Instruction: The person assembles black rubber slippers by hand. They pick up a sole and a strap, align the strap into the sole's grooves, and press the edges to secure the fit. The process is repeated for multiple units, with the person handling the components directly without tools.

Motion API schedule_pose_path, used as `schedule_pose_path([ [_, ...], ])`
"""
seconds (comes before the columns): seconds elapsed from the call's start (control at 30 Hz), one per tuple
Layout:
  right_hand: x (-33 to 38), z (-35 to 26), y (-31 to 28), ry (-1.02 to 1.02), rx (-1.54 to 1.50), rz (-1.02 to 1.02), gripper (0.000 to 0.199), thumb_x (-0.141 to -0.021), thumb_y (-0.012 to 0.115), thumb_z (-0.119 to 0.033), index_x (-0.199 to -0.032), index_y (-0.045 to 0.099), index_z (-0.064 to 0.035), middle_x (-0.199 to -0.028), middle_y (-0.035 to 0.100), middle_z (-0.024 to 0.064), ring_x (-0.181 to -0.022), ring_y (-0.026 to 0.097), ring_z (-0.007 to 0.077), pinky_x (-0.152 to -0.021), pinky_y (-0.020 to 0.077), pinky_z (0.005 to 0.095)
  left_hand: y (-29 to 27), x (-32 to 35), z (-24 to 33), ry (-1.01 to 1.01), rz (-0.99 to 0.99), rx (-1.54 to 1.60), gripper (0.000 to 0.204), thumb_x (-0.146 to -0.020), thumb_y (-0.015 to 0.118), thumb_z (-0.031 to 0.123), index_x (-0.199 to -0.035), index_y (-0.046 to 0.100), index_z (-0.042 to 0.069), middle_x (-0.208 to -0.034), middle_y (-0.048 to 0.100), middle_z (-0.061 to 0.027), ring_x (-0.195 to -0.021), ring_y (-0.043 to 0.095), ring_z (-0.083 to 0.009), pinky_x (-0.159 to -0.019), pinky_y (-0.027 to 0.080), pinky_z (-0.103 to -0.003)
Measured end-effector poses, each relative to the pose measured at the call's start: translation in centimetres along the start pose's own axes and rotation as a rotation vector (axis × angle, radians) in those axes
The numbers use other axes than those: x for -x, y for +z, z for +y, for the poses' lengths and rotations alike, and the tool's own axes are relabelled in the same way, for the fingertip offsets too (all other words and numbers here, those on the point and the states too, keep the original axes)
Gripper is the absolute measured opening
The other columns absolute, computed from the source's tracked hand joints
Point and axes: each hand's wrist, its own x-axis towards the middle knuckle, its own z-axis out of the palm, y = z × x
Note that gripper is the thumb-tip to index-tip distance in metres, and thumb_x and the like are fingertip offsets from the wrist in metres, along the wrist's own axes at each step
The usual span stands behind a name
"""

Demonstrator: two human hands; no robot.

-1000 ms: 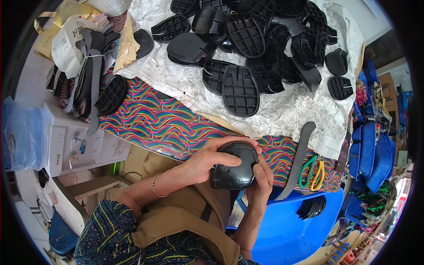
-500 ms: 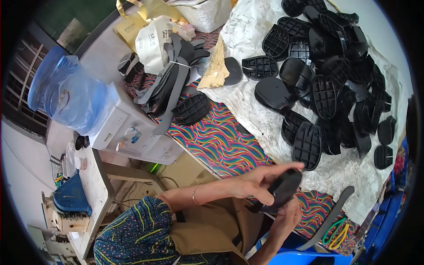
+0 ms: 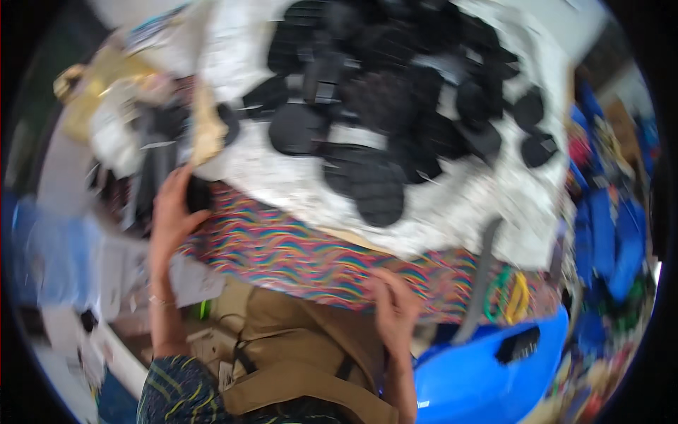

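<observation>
At the table's left edge my left hand (image 3: 173, 215) has its thumb and fingers around a black shoe sole (image 3: 198, 195), which is partly hidden and blurred. Close by lies a bundle of grey-black strips (image 3: 157, 159). Over the front of the patterned tablecloth (image 3: 282, 244) is my right hand (image 3: 397, 300), its fingers curled together and nothing visible in them. A heap of black shoe soles (image 3: 395, 92) covers the white sheet (image 3: 282, 194) beyond my hands, with one ribbed sole (image 3: 381, 194) at its near side.
Right of my right hand lie a long grey strip (image 3: 482, 275) and green and yellow loops (image 3: 518, 297). A blue plastic chair (image 3: 459, 381) stands at the lower right. To the left are a water dispenser (image 3: 131, 272) with a blue bottle (image 3: 53, 240), and bags (image 3: 116, 131).
My hands have parted. The left has swung to the far left, onto a sole by the strips; the right has drawn back without the black sole both held. The whole view has turned.
</observation>
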Motion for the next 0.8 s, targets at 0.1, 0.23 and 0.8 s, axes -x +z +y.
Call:
schedule_pose_path([
  [0.1,-0.2,0.1,-0.7,-0.011,0.008,-0.067,0.02,-0.095,0.058,0.002,-0.113,0.068,-0.0006,-0.094,0.07,0.0101,-0.083,0.068,0.0135,-0.068,0.0547,0.0248,2.4,0.8,-5.0,0.053,-0.07,0.019,0.095,-0.059,0.081,0.01,-0.145,0.042,0.002,-0.143,0.047,-0.0255,-0.136,0.042,-0.0382,-0.114,0.033,-0.041],
  [0.23,0.7,-3.5,-4.5,0.012,0.047,0.035,0.019,-0.095,0.059,0.002,-0.111,0.067,-0.0002,-0.097,0.07,0.009,-0.086,0.068,0.0145,-0.073,0.0543,0.0254,2.1,1.6,-2.6,-0.003,0.009,-0.061,0.089,-0.066,0.075,-0.005,-0.147,0.042,0.01,-0.147,0.045,-0.02,-0.135,0.044,-0.0375,-0.112,0.035,-0.043],
  [0.8,-4.9,1.4,-34.4,-0.143,1.036,0.557,0.054,-0.083,0.039,0.013,-0.132,0.052,-0.0035,-0.116,0.067,0.0087,-0.117,0.051,0.0324,-0.102,0.0401,0.042,5.4,4.3,11.5,0.223,0.155,0.347,0.029,-0.087,0.063,-0.003,-0.115,0.068,0.001,-0.121,0.065,-0.0158,-0.123,0.055,-0.0309,-0.109,0.037,-0.042],
])
